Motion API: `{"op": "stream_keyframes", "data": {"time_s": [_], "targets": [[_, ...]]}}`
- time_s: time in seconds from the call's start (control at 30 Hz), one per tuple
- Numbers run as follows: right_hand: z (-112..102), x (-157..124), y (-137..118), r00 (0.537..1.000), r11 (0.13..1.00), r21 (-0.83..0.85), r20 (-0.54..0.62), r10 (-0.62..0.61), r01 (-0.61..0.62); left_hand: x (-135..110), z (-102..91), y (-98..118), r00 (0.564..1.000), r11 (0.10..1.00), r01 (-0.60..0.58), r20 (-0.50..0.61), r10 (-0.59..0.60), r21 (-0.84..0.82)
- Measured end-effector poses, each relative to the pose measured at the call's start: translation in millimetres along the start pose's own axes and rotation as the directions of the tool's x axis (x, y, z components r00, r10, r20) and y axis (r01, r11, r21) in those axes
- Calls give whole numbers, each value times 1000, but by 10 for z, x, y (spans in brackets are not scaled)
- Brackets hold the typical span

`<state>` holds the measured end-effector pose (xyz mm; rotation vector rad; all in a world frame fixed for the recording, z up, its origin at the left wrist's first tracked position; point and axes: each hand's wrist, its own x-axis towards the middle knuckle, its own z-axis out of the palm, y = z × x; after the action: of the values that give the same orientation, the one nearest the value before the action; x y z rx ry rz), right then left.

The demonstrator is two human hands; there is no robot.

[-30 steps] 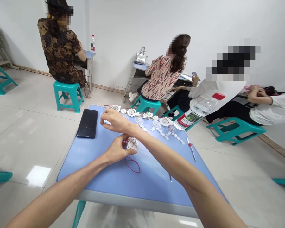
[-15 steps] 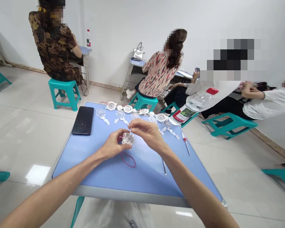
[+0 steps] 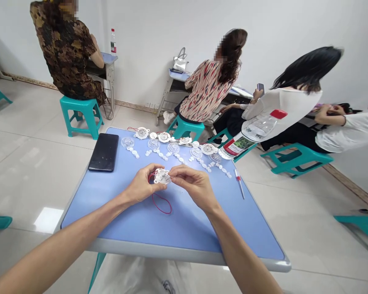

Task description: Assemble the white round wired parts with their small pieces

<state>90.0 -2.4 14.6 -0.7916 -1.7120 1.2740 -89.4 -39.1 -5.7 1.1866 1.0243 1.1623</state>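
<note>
The inside of the white round piece (image 3: 162,178) was hard to make out, since the left hand (image 3: 141,183) covered its left side and the right hand's fingertips met its right edge; a small part of the red cord (image 3: 165,213) was lost behind the left fingers. The large bottle (image 3: 239,145) at the far right corner of the counter (image 3: 135,224) blocked part of the person in white (image 3: 285,106), and the top edge cut off the head of the person in the dark patterned top (image 3: 64,53). Half a second before, the right hand (image 3: 194,184) had been up beside the piece, its fingertips just apart from it; a second before, it had reached over to the clear discs (image 3: 153,143) at the far left. A thin metal rod seen earlier near the right forearm was out of view. The left grip was closed around the piece, thumb below and fingers above, holding it over the middle of the counter. The right grip had thumb and fingers bunched together, wrist bent inward; whether it was fully closed or pinched anything could not be told.
</note>
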Motion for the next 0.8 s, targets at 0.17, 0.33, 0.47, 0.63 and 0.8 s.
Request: {"op": "stream_keyframes", "data": {"time_s": [0.17,0.33,0.47,0.63,0.8], "targets": [[2,-23,0,999,999,11,-12,41,-40,4,2,-1,1000,1000,4,1,-4,5],[25,-29,29,995,994,53,-32,99,-97,8,9,9,1000,1000,-6,-6,6,12],[23,-34,57,993,993,14,-32,115,-114,12,8,3,1000,1000,-4,-2,4,9],[26,-51,58,998,994,-94,-30,46,-48,13,2,-7,1000,1000,-17,0,17,12],[45,-59,47,999,982,-189,-33,-17,10,13,4,-23,1000,1000,-24,-1,24,16]]}}
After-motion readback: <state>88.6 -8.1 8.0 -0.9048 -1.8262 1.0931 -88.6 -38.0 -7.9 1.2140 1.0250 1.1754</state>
